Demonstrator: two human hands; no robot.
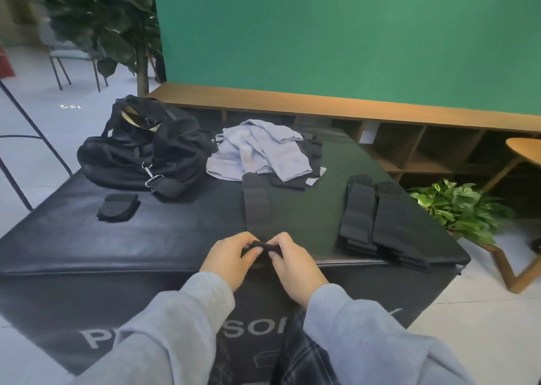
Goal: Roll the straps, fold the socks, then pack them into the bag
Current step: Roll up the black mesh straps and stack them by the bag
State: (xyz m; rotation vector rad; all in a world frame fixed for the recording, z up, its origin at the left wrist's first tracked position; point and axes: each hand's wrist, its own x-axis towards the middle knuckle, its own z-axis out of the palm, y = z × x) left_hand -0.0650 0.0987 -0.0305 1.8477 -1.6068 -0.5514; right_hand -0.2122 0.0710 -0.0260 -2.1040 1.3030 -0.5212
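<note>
On the far left of the black, leather-like padded tabletop point(73, 238) lies a small folded black sock point(118, 207), a rounded flat bundle of soft knit. Behind it slumps a black duffel bag point(140, 153) of mesh and nylon, its top gaping open, a metal swivel clip point(149, 173) hanging off its padded shoulder strap. To the right of the bag sits a crumpled pale grey towel point(257, 150), soft and folded over itself in loose ridges, lying partly on dark items that cannot be told apart.

From the towel's near edge a long black strap point(256, 206), flat with a ribbed woven look, runs straight toward the person. At its near end the left hand point(231, 258) and the right hand point(292, 263), both in grey fleece sleeves, meet; each grip is curled and pinching the strap's end, which is bunched into a small tight roll between the fingertips.

Further right, two more flat black straps point(380, 223) lie side by side, parallel, near the tabletop's right corner.
</note>
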